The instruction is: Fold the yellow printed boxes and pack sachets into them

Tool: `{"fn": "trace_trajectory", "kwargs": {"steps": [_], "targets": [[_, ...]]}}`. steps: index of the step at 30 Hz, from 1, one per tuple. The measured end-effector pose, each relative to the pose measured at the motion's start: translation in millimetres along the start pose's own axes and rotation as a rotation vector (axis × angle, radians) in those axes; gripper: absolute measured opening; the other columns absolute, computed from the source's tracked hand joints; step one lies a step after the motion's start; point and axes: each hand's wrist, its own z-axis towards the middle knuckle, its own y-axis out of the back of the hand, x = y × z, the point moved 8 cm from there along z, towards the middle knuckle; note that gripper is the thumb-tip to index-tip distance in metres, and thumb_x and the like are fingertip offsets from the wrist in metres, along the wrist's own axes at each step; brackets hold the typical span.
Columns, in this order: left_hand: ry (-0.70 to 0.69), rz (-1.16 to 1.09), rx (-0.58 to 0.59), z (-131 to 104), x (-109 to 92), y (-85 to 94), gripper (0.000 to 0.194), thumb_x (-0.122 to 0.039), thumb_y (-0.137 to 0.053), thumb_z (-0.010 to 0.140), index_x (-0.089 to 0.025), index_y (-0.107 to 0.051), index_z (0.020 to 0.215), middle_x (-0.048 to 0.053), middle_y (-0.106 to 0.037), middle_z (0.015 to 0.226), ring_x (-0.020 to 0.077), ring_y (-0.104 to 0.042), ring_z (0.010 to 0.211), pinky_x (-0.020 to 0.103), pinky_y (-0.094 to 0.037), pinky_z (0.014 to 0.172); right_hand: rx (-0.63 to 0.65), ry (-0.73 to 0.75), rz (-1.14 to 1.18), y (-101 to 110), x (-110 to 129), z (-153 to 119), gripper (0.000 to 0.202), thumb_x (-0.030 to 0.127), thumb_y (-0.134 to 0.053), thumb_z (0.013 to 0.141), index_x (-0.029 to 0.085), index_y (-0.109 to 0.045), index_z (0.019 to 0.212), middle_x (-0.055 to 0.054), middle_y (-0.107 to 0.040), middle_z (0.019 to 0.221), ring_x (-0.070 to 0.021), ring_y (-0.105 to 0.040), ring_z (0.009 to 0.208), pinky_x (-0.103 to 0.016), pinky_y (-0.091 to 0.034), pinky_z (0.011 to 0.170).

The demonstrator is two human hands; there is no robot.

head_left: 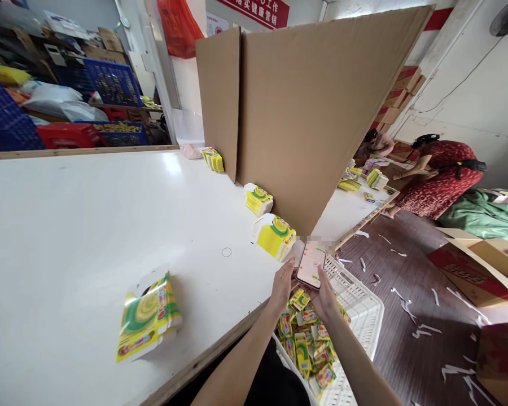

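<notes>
A phone [312, 265] with a lit screen is held in both hands above a white basket [364, 304]. My left hand [283, 282] grips its left edge, and my right hand [325, 290] wraps round its lower right side with the thumb on the screen. Small yellow-green packets [302, 349] fill part of the basket below. On the white table [88, 225], a stack of flat yellow cartons [276, 235] stands just left of the phone, with another stack [258, 199] behind it. A larger pile of the cartons [148, 316] lies at the near left.
Tall cardboard panels [305, 113] stand on the table behind the stacks. Open cardboard boxes [482, 265] and paper strips are on the floor at right. Two people [440, 175] bend over the far table. Blue crates [112, 82] stand at back left.
</notes>
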Motion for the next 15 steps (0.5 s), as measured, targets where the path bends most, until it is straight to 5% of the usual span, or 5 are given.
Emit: {"fn": "trace_trajectory", "kwargs": {"steps": [4, 8, 15], "targets": [[0.022, -0.018, -0.027, 3, 6, 5.4, 0.045, -0.043, -0.064, 0.082, -0.011, -0.062, 0.115, 0.011, -0.075, 0.085, 0.0222, -0.072, 0.083, 0.036, -0.055, 0.085, -0.042, 0.017, 0.067, 26, 9, 26, 0.036, 0.052, -0.068, 0.078, 0.022, -0.066, 0.098, 0.002, -0.075, 0.079, -0.0138, -0.068, 0.059, -0.022, -0.055, 0.047], [0.024, -0.032, -0.040, 5, 9, 9.5, 0.042, -0.042, -0.065, 0.082, -0.012, -0.062, 0.112, 0.010, -0.075, 0.084, 0.0218, -0.071, 0.085, 0.036, -0.054, 0.088, -0.048, 0.067, 0.105, 44, 32, 53, 0.035, 0.051, -0.066, 0.080, 0.021, -0.066, 0.098, 0.000, -0.076, 0.084, -0.0153, -0.072, 0.070, -0.025, -0.059, 0.062], [0.038, -0.044, -0.044, 6, 10, 10.9, 0.046, -0.044, -0.067, 0.080, -0.014, -0.059, 0.114, 0.009, -0.074, 0.083, 0.0213, -0.070, 0.085, 0.036, -0.052, 0.091, 0.007, 0.150, 0.066, 48, 82, 91, 0.049, 0.064, -0.053, 0.084, 0.024, -0.064, 0.111, -0.004, -0.074, 0.105, -0.0218, -0.071, 0.094, -0.037, -0.058, 0.080]]}}
